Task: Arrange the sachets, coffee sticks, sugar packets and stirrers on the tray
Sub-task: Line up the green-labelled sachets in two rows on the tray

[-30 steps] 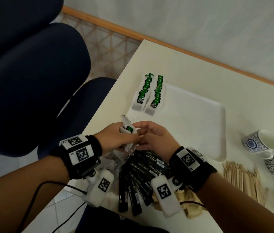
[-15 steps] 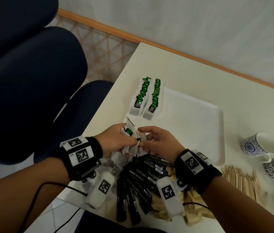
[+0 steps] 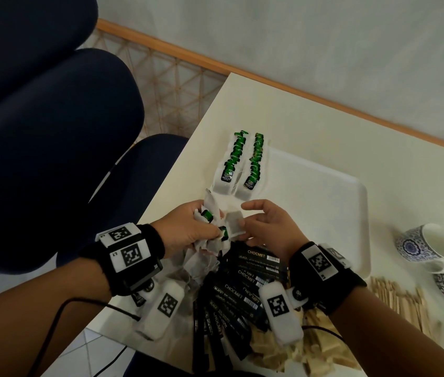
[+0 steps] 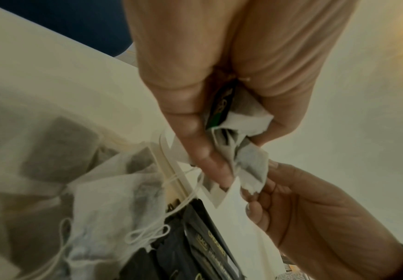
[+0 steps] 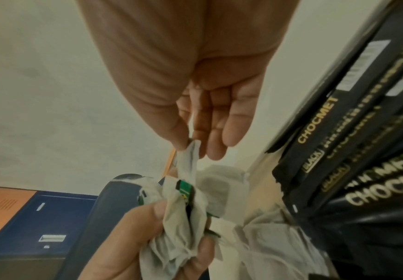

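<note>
My left hand [image 3: 197, 231] grips a crumpled bunch of white tea sachets [image 3: 211, 213] with green tags, just above the table's near left edge. My right hand [image 3: 243, 219] pinches one sachet [image 3: 233, 225] at the edge of that bunch; the pinch [image 5: 190, 149] shows in the right wrist view, thumb against fingertips. In the left wrist view the left hand's [image 4: 219, 151] fingers are curled round the bunch [image 4: 241, 121]. Two neat rows of sachets [image 3: 241, 164] lie at the left end of the white tray [image 3: 324, 213]. Black coffee sticks [image 3: 242, 289] are piled under my wrists.
Loose sachets [image 4: 104, 189] with strings lie on the table under my left hand. Wooden stirrers [image 3: 400, 300] and brown sugar packets [image 3: 321, 346] sit near the front right. Patterned cups [image 3: 427, 243] stand right of the tray. A dark blue chair [image 3: 52, 159] is at the left.
My right hand has drawn one sachet slightly rightward out of the bunch, its index finger now lifted. The left hand keeps its hold on the bunch in about the same spot.
</note>
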`<state>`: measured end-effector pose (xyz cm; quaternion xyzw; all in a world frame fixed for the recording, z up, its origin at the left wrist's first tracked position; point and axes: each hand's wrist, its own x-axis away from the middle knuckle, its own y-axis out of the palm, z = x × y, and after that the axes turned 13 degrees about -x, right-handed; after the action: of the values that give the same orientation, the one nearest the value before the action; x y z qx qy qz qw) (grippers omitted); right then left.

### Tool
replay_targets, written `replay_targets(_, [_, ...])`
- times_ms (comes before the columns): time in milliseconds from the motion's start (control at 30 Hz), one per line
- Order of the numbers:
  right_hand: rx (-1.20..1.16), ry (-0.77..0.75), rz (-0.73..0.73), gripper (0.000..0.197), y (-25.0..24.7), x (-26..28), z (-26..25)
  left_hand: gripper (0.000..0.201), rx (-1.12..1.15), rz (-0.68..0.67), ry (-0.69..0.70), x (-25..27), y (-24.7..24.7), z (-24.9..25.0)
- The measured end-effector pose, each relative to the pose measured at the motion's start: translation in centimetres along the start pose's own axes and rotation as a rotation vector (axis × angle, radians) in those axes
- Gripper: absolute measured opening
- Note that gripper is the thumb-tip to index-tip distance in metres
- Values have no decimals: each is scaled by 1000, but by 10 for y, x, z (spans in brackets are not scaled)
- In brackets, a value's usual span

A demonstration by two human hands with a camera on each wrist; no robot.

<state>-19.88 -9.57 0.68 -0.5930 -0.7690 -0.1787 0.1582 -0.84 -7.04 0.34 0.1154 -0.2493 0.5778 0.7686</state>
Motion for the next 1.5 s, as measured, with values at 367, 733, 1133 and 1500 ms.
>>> replay_targets(367, [82, -79, 63, 24, 8, -13, 0, 37, 85, -74, -24, -1, -3, -1])
replay_targets(733, [224, -93, -33, 30, 12, -8, -3, 50, 104, -98, -12, -11, -1, 1])
replay_targets(1133, [526, -240, -106, 15, 14, -6, -11, 49, 82, -202, 6, -15, -5, -2])
replay_targets(1500, [181, -141, 77, 25, -3, -26, -9, 41, 116, -170, -19, -18, -14, -6])
